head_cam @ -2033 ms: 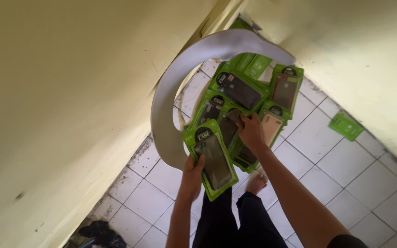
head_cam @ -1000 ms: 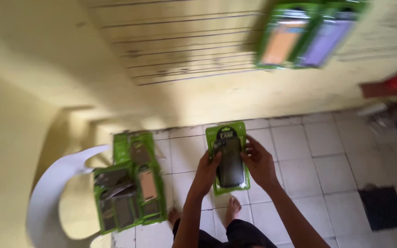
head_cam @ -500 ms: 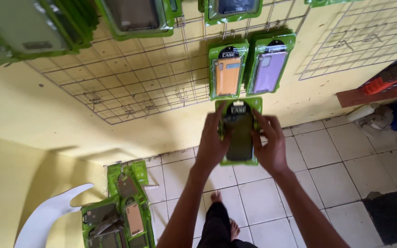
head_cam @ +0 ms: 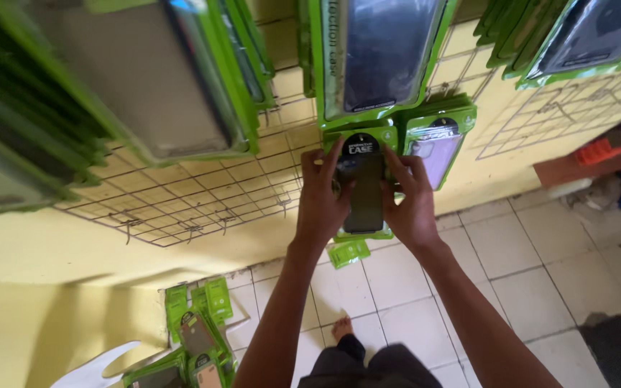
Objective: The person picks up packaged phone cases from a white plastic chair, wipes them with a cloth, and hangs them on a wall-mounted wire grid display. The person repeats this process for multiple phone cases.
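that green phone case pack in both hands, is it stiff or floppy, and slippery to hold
The green phone case pack probably stays fairly stiff: it keeps flat between the left hand and right hand, held only at its edges. It looks light, since fingertips carry it. Its glossy clear front may be somewhat slippery, so an edge grip seems sensible near the wire grid.

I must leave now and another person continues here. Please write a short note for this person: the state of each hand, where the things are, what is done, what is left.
Left hand: grip on the left edge of the green phone-case package, held up against the wire grid on the yellow wall.
Right hand: grip on its right edge.
Done: many green packages already hang on the grid, one with a pale case directly beside this one.
Left: whether the held package is on its hook cannot be seen. More packages lie on the white chair and a small green piece on the tile floor.
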